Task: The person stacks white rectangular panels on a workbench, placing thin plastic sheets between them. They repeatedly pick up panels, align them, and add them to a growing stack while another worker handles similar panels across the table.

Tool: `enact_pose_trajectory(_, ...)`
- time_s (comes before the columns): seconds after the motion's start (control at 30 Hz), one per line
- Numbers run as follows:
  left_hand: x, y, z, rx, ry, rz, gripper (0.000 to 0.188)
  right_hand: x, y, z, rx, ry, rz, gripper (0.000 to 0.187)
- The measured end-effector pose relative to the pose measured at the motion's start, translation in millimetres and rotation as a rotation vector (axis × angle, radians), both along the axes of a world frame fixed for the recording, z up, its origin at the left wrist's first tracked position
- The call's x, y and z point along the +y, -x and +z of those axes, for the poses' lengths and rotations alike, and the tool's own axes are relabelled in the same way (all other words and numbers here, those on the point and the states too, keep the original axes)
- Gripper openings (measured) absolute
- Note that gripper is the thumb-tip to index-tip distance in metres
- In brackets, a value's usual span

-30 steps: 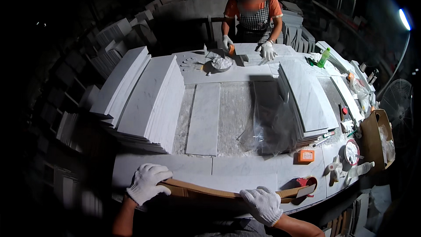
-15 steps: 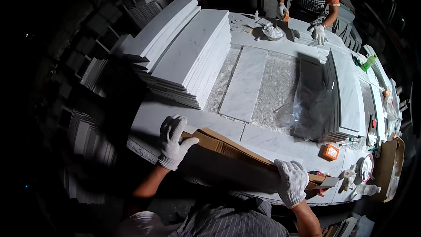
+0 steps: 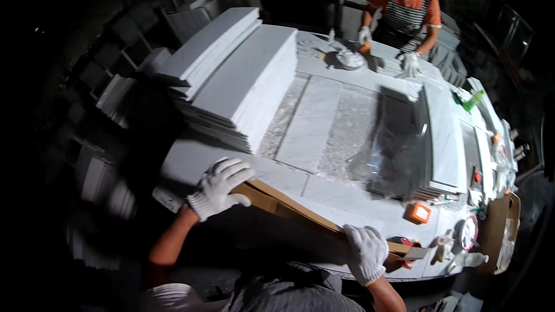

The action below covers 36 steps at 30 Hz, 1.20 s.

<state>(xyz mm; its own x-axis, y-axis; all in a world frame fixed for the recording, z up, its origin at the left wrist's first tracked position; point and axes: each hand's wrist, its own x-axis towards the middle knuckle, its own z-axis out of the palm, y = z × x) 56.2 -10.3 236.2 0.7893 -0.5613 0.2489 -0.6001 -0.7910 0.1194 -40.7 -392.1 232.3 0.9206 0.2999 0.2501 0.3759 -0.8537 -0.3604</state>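
Note:
A long, narrow brown cardboard box [image 3: 292, 207] lies slantwise along the near edge of the stone-topped table, its near side in deep shadow. My left hand [image 3: 222, 186], in a white knitted glove, is at the box's left end. Its fingers are stretched out and its thumb is spread apart beside the cardboard corner. Also gloved, my right hand [image 3: 367, 253] is closed over the upper edge near the right end, with its fingertips partly hidden. Past it, a pale flap sticks out beside a red-handled object [image 3: 403, 244] that the box partly covers.
Tall stacks of white marble slabs [image 3: 248, 75] stand at left, another slab stack [image 3: 442, 138] at right. Clear plastic film [image 3: 384, 159], an orange box [image 3: 419, 212], tape rolls, a plastic bottle [image 3: 471, 260] and an open carton [image 3: 498, 237] lie rightward. A co-worker [image 3: 404, 23] works across the table.
The view has shifted, so the table sits slightly lower and more leftward. My left hand's fingers have swung rightward and straightened. My right hand keeps its hold on the box.

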Motion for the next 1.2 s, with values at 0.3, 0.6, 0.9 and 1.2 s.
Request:
enact_pose_trajectory(0.3,-7.1,6.1,14.1,0.065,-0.154,-0.015,0.039,-1.3,7.9,1.1,0.027,-0.030,0.044,0.025)
enact_pose_trajectory(0.6,-105.0,37.1,22.4,-0.023,-0.205,-0.201,0.084,-3.5,18.2,-0.4,0.048,-0.019,0.028,0.020)
enact_pose_trajectory(0.9,-174.6,40.5,-8.6,0.035,0.004,-0.332,0.033,-42.3,34.9,36.3,-0.014,-0.089,0.021,0.052)
enact_pose_trajectory(1.2,-168.9,44.9,-0.7,0.049,-0.075,-0.285,0.039,-184.0,74.9,27.5,0.402,-0.048,-0.003,0.061)
